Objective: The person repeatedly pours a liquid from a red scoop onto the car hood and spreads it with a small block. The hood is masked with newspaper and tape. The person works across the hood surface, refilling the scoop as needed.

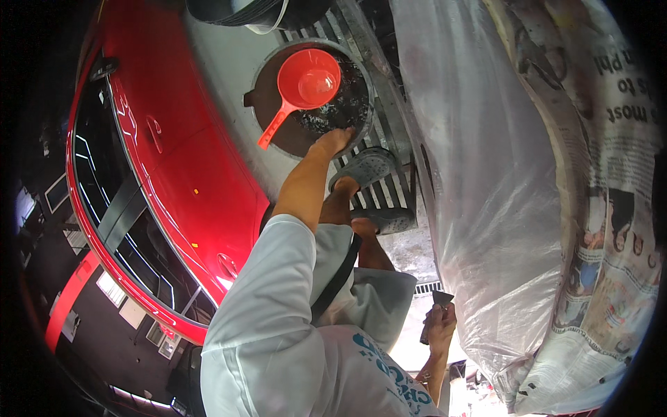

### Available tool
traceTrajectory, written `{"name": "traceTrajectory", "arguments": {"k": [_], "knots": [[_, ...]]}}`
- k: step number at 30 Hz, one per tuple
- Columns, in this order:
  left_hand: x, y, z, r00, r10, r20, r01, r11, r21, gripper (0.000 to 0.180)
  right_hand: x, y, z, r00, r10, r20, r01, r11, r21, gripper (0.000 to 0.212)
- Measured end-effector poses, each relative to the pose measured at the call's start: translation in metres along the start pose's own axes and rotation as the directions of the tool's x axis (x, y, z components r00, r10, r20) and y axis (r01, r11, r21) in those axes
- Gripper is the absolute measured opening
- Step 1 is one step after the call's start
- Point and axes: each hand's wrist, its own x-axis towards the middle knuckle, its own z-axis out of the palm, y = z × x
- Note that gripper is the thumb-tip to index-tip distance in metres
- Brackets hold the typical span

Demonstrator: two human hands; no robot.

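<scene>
My left hand (335, 142) reaches down to the near right part of a round grey tub (264, 124) of dark, bubbly water. Its fingers are curled and partly hidden; what they hold, if anything, I cannot make out. A red plastic dipper (308, 78) rests in the tub, its handle slanting toward the left rim. Lower right, my right hand (441, 330) is closed around a small dark tool (442, 299) whose flared, wedge-like end points up. That hand is close to a surface covered in clear plastic sheeting (493, 229).
A red car (187, 153) stands along the left. Newspaper (611, 229) is taped beside the sheeting at right. My feet in grey clogs (368, 167) stand by a slatted grating (390, 132). A black bucket (233, 12) with a pale handle sits beyond the tub.
</scene>
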Motion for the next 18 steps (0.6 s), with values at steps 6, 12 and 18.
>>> {"name": "traceTrajectory", "arguments": {"k": [6,12,18], "knots": [[-0.02,0.009,0.03,0.999,0.028,-0.025,-0.027,0.998,0.051,0.072,-0.005,0.028,0.004,1.0,0.011,-0.011,-0.011,0.997,0.079,0.019],[-0.015,-0.067,0.097,0.955,0.264,-0.136,-0.21,0.924,0.321,0.046,-0.016,0.038,-0.005,0.993,-0.113,0.031,0.108,0.986,0.126,0.021],[-0.188,0.063,-0.007,0.919,0.089,-0.385,0.037,0.951,0.308,0.033,-0.061,0.073,0.008,0.991,-0.093,-0.099,0.112,0.972,0.208,0.039]]}}
